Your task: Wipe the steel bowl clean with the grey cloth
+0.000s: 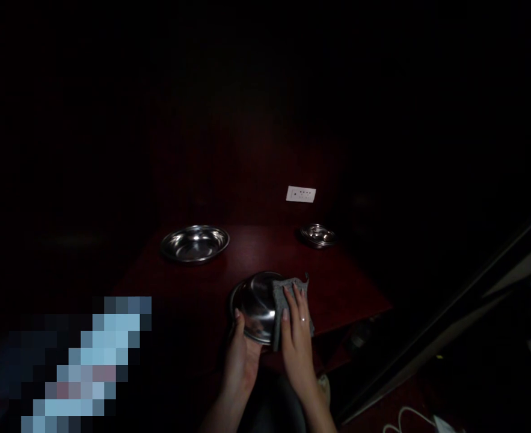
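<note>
A shiny metal bowl (258, 307) is tilted on its side above the near part of the table, its outer face toward me. My left hand (242, 355) grips its rim from the near left, thumb on the outside; the other fingers are partly hidden behind it. My right hand (296, 337) presses a grey cloth (284, 288) against the bowl's right side, fingers laid over the fabric. A ring shows on one finger of that hand.
On the dark red table (256, 243) stand a wide metal dish (195, 245) at the back left and small stacked metal bowls (318, 234) at the back right. A white socket plate (300, 194) is on the wall. A white cable (409, 411) lies at the lower right.
</note>
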`<state>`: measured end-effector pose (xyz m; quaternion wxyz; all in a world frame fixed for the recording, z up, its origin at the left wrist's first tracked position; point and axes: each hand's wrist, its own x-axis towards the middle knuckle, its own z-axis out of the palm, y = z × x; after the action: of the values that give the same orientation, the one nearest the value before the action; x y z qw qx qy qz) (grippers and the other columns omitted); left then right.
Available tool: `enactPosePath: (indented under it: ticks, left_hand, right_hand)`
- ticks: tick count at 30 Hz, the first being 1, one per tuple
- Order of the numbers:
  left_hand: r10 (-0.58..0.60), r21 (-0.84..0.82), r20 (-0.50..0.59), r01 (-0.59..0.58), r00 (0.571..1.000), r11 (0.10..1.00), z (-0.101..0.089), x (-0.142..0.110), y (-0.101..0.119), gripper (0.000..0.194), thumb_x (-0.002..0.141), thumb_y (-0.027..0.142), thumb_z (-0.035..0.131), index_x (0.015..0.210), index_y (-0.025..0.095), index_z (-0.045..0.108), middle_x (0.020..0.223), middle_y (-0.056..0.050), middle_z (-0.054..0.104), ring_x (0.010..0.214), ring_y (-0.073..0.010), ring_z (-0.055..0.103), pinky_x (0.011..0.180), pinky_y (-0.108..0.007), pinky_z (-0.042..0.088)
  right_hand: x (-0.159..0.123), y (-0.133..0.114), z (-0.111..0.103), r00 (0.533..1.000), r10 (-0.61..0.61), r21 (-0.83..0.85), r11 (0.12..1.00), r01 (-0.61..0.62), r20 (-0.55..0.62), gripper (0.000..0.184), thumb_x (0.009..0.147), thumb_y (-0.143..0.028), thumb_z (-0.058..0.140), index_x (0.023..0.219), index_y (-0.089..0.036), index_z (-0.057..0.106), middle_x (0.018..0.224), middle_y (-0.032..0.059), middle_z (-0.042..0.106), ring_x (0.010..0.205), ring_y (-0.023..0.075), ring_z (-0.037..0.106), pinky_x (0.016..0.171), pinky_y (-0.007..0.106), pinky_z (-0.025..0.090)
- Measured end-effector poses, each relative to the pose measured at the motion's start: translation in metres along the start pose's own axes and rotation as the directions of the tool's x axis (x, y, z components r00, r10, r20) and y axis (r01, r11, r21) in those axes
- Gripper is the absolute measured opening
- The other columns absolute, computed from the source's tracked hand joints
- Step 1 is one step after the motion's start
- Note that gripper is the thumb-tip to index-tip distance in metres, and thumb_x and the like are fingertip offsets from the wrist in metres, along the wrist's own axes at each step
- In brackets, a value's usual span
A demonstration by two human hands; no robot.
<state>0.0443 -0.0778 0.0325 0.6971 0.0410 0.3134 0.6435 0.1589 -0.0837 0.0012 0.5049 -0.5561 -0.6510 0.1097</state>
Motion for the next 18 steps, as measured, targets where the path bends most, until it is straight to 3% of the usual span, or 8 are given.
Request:
enactPosePath:
  ticks: [3,7,13,18]
  left_hand:
    - [0.043,-0.031,-0.030,-0.044,0.999,0.999,0.000,0.000,0.001,0.032,0.098,0.029,0.050,0.114,0.011,0.069,0.125,-0.017,0.070,0.130,-0.0272,0.059,0.111,-0.042,0.048]
    - [0.108,-0.018,-0.152,-0.112,0.982,0.994,0.001,0.000,-0.001,0.027,0.096,0.017,0.047,0.110,0.016,0.070,0.131,-0.013,0.068,0.141,-0.0238,0.047,0.120,-0.039,0.036]
    - [0.205,0.009,-0.103,-0.205,0.973,0.979,0.002,-0.003,-0.006,0.035,0.098,0.022,0.046,0.130,0.021,0.062,0.144,-0.012,0.059,0.141,-0.0285,0.047,0.115,-0.051,0.040]
    - [0.235,-0.008,-0.076,-0.237,0.969,0.972,0.004,-0.002,-0.008,0.038,0.101,0.032,0.044,0.133,0.022,0.060,0.146,-0.011,0.056,0.140,-0.0273,0.048,0.114,-0.047,0.043]
  right_hand:
    - [-0.003,-0.019,-0.003,0.984,-0.142,-0.106,0.983,0.153,0.106,0.048,0.103,-0.035,0.038,0.150,-0.032,0.044,0.159,0.0031,0.038,0.151,0.0296,0.025,0.122,0.064,0.021]
    - [0.020,-0.040,-0.012,0.891,-0.299,-0.125,0.925,0.358,0.341,0.043,0.102,-0.033,0.045,0.145,-0.037,0.051,0.152,-0.0008,0.050,0.143,0.0257,0.041,0.123,0.056,0.025]
    - [0.073,-0.056,-0.004,0.713,-0.379,-0.084,0.849,0.521,0.590,0.041,0.102,-0.041,0.049,0.142,-0.035,0.055,0.155,-0.0014,0.047,0.144,0.0236,0.040,0.121,0.048,0.033]
    - [0.116,-0.046,0.011,0.599,-0.351,-0.015,0.854,0.520,0.720,0.037,0.101,-0.043,0.050,0.137,-0.037,0.060,0.152,-0.0019,0.050,0.143,0.0207,0.042,0.121,0.045,0.032]
